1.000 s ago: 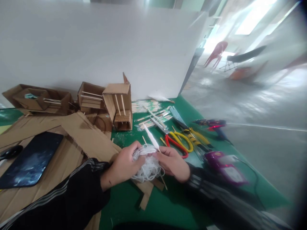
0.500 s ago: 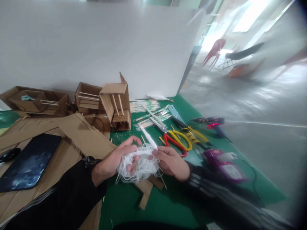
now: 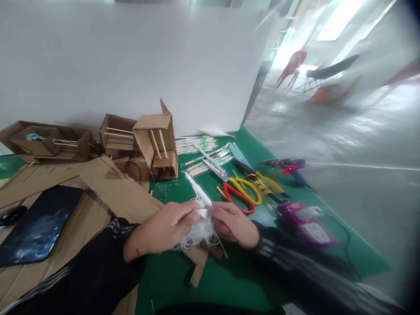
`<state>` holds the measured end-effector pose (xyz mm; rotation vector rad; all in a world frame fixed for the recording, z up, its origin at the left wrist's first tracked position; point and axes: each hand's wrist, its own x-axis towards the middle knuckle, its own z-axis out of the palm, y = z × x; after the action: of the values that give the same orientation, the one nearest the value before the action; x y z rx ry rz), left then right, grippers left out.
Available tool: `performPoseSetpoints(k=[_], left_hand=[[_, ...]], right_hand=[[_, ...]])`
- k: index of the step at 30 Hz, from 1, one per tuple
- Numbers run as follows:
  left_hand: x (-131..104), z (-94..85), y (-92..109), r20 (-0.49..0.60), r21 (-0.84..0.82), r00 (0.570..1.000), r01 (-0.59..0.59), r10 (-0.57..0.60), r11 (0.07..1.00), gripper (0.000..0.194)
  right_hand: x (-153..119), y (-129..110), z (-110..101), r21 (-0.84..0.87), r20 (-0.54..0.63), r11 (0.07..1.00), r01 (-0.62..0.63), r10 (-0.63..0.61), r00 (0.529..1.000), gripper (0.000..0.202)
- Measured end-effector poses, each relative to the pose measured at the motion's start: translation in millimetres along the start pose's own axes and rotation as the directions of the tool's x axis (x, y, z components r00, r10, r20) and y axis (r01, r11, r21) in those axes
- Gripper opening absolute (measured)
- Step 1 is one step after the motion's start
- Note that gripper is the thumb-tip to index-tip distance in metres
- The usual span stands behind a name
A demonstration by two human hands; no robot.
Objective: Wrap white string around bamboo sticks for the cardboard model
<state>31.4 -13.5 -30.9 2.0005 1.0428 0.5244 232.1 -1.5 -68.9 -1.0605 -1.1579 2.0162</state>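
Note:
My right hand [image 3: 235,222] grips a thin stick wound thickly with white yarn [image 3: 204,195]; its tapered end points up and away from me. Closed fingers of my left hand [image 3: 166,224] pinch a flat white stretch of the yarn close to the right fingertips. Below and between both hands hangs a loose, tangled bundle of white yarn [image 3: 196,235], partly covered by the left hand. The lower end of a thin stick shows beneath my right hand. Cardboard strips [image 3: 199,264] lie on the green table under the yarn.
Beyond my right hand lie red-and-yellow-handled scissors [image 3: 241,196], yellow-black pliers [image 3: 271,183], a glue gun [image 3: 290,168] and a purple device [image 3: 305,223] with a cord. Packs of sticks [image 3: 197,144] and cardboard boxes [image 3: 155,146] stand behind. A dark tablet-like slab [image 3: 41,225] rests at left.
My left hand has turned over and closed its fingers on the yarn beside the right hand; before, its fingers were spread inside the loose bundle. The wound stick stays in my right hand.

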Motion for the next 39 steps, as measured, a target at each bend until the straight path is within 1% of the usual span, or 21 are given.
performPoseSetpoints(k=[2,3,4,7,9,12,14,15,17,20,22,25,27,28,29,30,33,34,35,37,39], left_hand=[[-1,-1.9,2,0.034,-0.008,0.999,-0.02,0.021,1.0,0.02],[-1,-1.9,2,0.035,-0.006,0.999,-0.02,0.02,1.0,0.021],[-1,-1.1,1,0.031,-0.004,0.999,-0.014,0.014,1.0,0.023],[0,3.8,-2,0.025,0.002,1.0,0.004,-0.004,1.0,0.032],[0,6.5,-4,0.02,0.007,1.0,0.0,-0.001,1.0,0.034],[1,4.3,-4,-0.009,-0.016,1.0,0.006,-0.006,1.0,0.031],[0,-2.2,-3,-0.07,-0.006,0.998,0.003,-0.004,1.0,0.027],[0,-6.4,-3,-0.114,0.027,0.993,-0.009,0.012,1.0,0.024],[-2,-14.5,-2,-0.209,0.14,0.975,-0.048,0.077,0.989,0.019],[-4,-21.4,-2,-0.302,0.285,0.939,-0.079,0.168,0.955,0.02],[-4,-21.5,-2,-0.36,0.294,0.921,-0.043,0.152,0.955,0.021],[-2,-19.6,-5,-0.422,0.216,0.906,0.068,0.03,0.974,0.021],[0,-19.8,-7,-0.413,0.139,0.91,0.115,-0.048,0.984,0.019],[0,-20.6,-7,-0.402,0.114,0.914,0.116,-0.061,0.987,0.018],[0,-21.7,-7,-0.391,0.107,0.919,0.101,-0.052,0.989,0.018],[-1,-23.2,-7,-0.375,0.126,0.927,0.065,-0.013,0.99,0.018],[-4,-28.6,-4,-0.293,0.274,0.938,-0.102,0.184,0.956,0.019],[-5,-30.3,-4,-0.267,0.31,0.937,-0.138,0.225,0.941,0.019],[-5,-31.8,-4,-0.254,0.326,0.937,-0.149,0.238,0.934,0.02],[-4,-33.9,-5,-0.262,0.296,0.945,-0.113,0.194,0.949,0.02],[-1,-34.6,-7,-0.266,0.211,0.957,-0.061,0.117,0.976,0.018]], right_hand=[[-1,-1,0,0.005,0.009,1.0,0.021,-0.021,1.0,0.035],[-1,-1,0,-0.001,0.036,0.999,0.037,-0.037,0.999,0.032],[-1,-1,-1,-0.012,0.07,0.998,0.062,-0.061,0.996,0.031],[-3,-1,0,-0.082,0.154,0.984,0.16,-0.146,0.977,0.039],[-4,0,1,-0.133,0.159,0.97,0.205,-0.183,0.97,0.037],[-4,-1,1,-0.189,0.13,0.962,0.198,-0.175,0.976,0.032],[-5,-2,0,-0.237,0.095,0.955,0.177,-0.159,0.983,0.033],[-5,-3,-1,-0.274,0.081,0.948,0.162,-0.145,0.986,0.035],[-6,-5,-3,-0.354,0.069,0.925,0.138,-0.121,0.99,0.039],[-8,-8,-4,-0.433,0.103,0.893,0.122,-0.085,0.991,0.043],[-8,-11,-4,-0.448,0.129,0.884,0.133,-0.083,0.988,0.043],[-8,-11,-6,-0.475,0.158,0.866,0.156,-0.09,0.983,0.045],[-7,-11,-7,-0.491,0.177,0.858,0.15,-0.07,0.982,0.046],[-7,-11,-8,-0.498,0.188,0.855,0.142,-0.053,0.981,0.046],[-7,-12,-8,-0.506,0.196,0.853,0.13,-0.033,0.98,0.047],[-8,-12,-8,-0.516,0.195,0.849,0.112,-0.011,0.981,0.047],[-10,-14,-8,-0.544,0.15,0.837,0.051,0.037,0.988,0.05],[-10,-15,-8,-0.546,0.145,0.837,0.038,0.05,0.988,0.051],[-11,-15,-8,-0.547,0.154,0.836,0.036,0.058,0.986,0.052],[-11,-14,-10,-0.559,0.199,0.827,0.058,0.066,0.978,0.053],[-10,-12,-12,-0.597,0.241,0.797,0.088,0.074,0.968,0.052]])
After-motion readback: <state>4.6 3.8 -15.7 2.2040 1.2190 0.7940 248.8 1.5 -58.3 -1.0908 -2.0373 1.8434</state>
